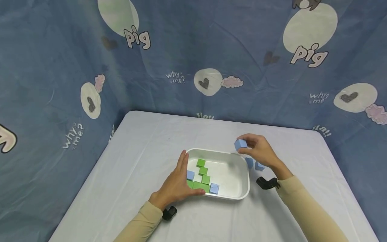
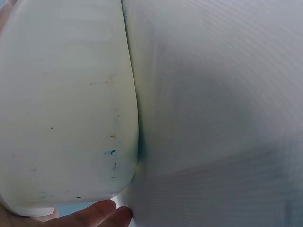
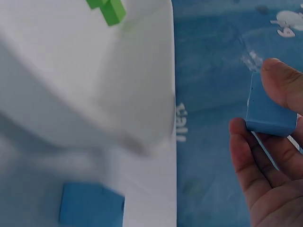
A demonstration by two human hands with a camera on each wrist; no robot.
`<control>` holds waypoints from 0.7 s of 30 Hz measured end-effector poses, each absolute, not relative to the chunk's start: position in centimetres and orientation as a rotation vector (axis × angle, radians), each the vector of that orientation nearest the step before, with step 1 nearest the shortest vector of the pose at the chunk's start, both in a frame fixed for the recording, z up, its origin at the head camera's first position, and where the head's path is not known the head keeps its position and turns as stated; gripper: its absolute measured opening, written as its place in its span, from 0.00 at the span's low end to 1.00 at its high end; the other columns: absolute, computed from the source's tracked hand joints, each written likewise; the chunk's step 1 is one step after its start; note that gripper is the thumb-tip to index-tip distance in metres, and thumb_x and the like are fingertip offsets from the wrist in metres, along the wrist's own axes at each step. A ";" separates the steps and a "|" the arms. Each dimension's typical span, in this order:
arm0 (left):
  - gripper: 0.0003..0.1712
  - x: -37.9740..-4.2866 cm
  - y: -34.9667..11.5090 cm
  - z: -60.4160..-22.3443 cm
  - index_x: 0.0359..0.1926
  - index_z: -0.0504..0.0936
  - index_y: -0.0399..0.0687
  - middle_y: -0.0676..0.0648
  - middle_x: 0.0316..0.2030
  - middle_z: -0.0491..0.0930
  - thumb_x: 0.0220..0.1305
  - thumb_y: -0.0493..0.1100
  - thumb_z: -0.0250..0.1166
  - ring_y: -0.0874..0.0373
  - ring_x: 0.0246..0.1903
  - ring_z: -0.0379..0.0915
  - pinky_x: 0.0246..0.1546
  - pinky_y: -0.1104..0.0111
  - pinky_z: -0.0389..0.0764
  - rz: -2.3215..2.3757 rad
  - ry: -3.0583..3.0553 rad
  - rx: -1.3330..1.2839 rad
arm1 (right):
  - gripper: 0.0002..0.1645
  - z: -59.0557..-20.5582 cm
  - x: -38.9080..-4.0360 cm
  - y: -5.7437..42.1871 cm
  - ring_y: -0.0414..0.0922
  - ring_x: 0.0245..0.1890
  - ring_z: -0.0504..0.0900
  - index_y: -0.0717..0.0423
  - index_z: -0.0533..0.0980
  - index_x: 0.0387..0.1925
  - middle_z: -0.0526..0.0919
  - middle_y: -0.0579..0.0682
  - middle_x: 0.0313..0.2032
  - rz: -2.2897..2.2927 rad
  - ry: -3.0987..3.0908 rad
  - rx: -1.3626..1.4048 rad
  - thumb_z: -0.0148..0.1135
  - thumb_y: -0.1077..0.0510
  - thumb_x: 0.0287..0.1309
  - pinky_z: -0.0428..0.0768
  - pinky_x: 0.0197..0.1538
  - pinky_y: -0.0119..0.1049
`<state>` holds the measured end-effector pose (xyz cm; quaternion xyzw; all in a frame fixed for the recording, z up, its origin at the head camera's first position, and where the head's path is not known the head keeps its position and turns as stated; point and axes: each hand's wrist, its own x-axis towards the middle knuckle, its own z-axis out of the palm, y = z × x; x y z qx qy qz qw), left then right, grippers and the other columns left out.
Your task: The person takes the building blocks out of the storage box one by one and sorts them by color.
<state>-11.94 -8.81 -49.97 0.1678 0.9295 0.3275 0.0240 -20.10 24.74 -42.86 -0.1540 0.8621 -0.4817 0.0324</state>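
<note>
Pinching a matte light-blue cube [image 1: 241, 145] up off the surface, with the thumb and fingertips of the right hand [image 1: 258, 148] closed on it! Holding it by the far right corner of a white, round-cornered tray [image 1: 229, 174]; over the rim or just beyond it, hard to tell. And across at the left edge, steadying the tray with the left hand [image 1: 176, 181]: fingers straight along that edge, thumb reaching over the near edge, spread wide, wrapped around nothing.

Now for the danger! Could slip from so slight a pinch, given only fingertip contact on smooth-looking faces. Could clip the rim at the far right corner, from too low a pass. Might jumble the zigzag of flat-faced green cubes [image 1: 206, 179] in the tray's left half, or the two light-blue cubes beside them [image 1: 214, 188], from a shove of the left hand. Might even scatter the two loose light-blue cubes [image 1: 259, 166] on the white cloth-covered worktop [image 1: 145, 144], just outside the tray's right edge, through a low swing of the right wrist.

And that held cube? Plain, crisp-edged, seemingly undamaged, a deeper blue in the right wrist view, with tiny dark specks along one face. Wood, foam or plastic: impossible to say.
</note>
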 end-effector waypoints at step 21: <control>0.87 -12.1 -8.8 -50.2 0.81 0.35 0.41 0.45 0.81 0.32 0.37 0.74 0.80 0.43 0.65 0.67 0.60 0.52 0.74 1.025 2.869 0.520 | 0.26 -44.1 -18.3 33.3 0.35 0.44 0.84 0.66 0.79 0.58 0.83 0.64 0.52 -1.515 2.776 -0.237 0.74 0.61 0.60 0.80 0.44 0.24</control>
